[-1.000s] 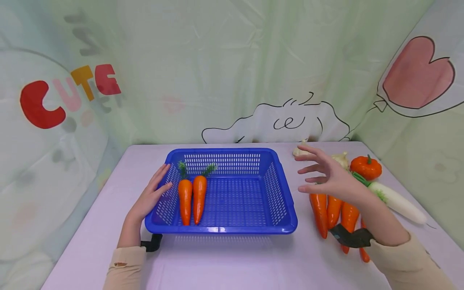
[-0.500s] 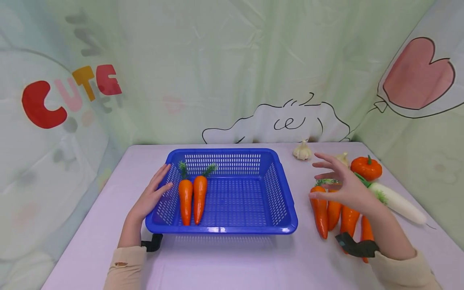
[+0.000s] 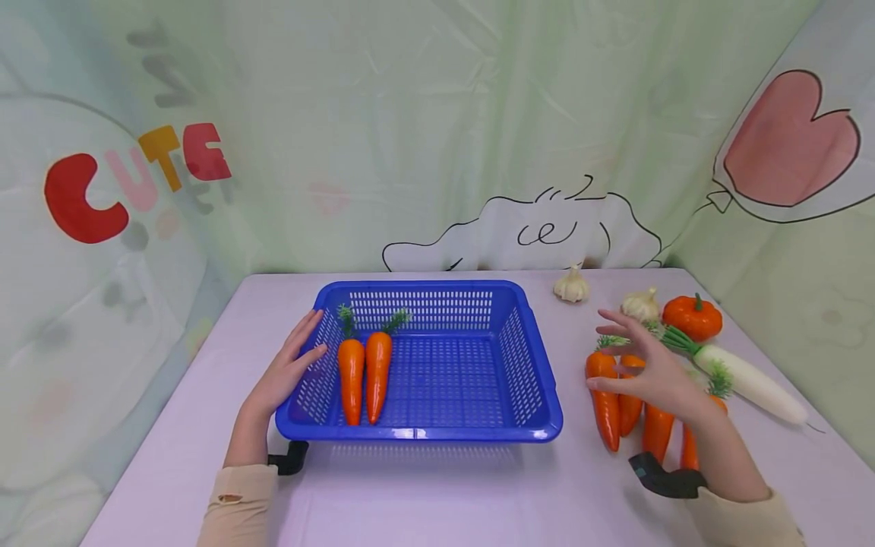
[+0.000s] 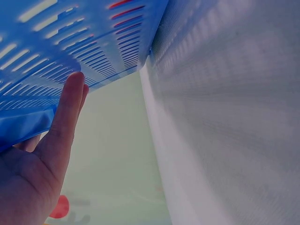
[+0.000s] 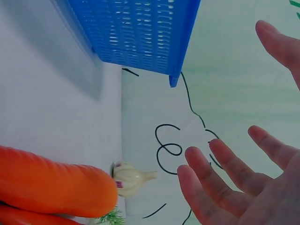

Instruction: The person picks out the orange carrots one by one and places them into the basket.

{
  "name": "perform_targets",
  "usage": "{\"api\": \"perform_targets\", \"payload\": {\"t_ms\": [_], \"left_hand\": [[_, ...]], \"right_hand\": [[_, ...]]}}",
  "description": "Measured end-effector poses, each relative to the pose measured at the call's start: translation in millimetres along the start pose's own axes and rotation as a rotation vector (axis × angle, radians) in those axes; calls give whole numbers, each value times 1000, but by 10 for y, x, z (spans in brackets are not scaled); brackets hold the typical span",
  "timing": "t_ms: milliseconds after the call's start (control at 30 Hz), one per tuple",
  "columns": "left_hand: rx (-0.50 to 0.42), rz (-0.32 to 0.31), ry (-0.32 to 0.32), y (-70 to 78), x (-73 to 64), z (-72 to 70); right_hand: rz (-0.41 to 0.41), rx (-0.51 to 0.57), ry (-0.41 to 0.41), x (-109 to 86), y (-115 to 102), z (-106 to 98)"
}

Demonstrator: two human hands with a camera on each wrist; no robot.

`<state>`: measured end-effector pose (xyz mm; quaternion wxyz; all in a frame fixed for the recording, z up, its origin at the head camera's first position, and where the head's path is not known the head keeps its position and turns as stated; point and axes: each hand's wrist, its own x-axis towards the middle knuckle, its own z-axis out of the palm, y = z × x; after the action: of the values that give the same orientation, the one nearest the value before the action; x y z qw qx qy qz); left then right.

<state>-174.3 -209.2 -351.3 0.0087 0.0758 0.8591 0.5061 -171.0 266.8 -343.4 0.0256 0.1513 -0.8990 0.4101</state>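
My left hand point(image 3: 283, 380) rests at the left side of a blue plastic basket point(image 3: 418, 434), its fingers straight along the rim. In the left wrist view, a straight finger lies against the basket's slotted outer wall. Two orange carrots point(image 3: 352, 380) with green tops lie side by side in the basket's left part. My right hand point(image 3: 652, 372) hovers over several more carrots point(image 3: 604, 410) on the table, fingers spread and loosely bent, holding nothing. In the right wrist view, the thumb stands well apart from the fingers, and a carrot point(image 5: 56, 183) lies below the hand.
A garlic bulb point(image 3: 571, 286) stands at the table's back edge, and another garlic bulb point(image 3: 641, 305) sits just beyond my right hand. An orange pumpkin point(image 3: 692, 317) and a white radish point(image 3: 752, 384) lie farther right. A printed curtain point(image 3: 437, 137) hangs behind the table.
My right hand has drawn back rightward and lower, away from the basket and over the carrots, uncovering both garlic bulbs. The left hand and the basket have hardly moved.
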Motion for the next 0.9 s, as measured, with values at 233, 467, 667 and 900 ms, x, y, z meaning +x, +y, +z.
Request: {"api": "perform_targets", "payload": {"t_ms": [233,467,667,900], "left_hand": [[-1,-2,0,-10,5,-1],[-3,-1,2,-17,6,1],[0,1,3,-19,4,2],[-7,10,4,-22,13,-2]], "right_hand": [[39,-18,13,0,145,51],[106,-20,-3,-12,304,114],[203,-41,-28,-27,391,153],[260,-57,-41,-22,428,184]]}}
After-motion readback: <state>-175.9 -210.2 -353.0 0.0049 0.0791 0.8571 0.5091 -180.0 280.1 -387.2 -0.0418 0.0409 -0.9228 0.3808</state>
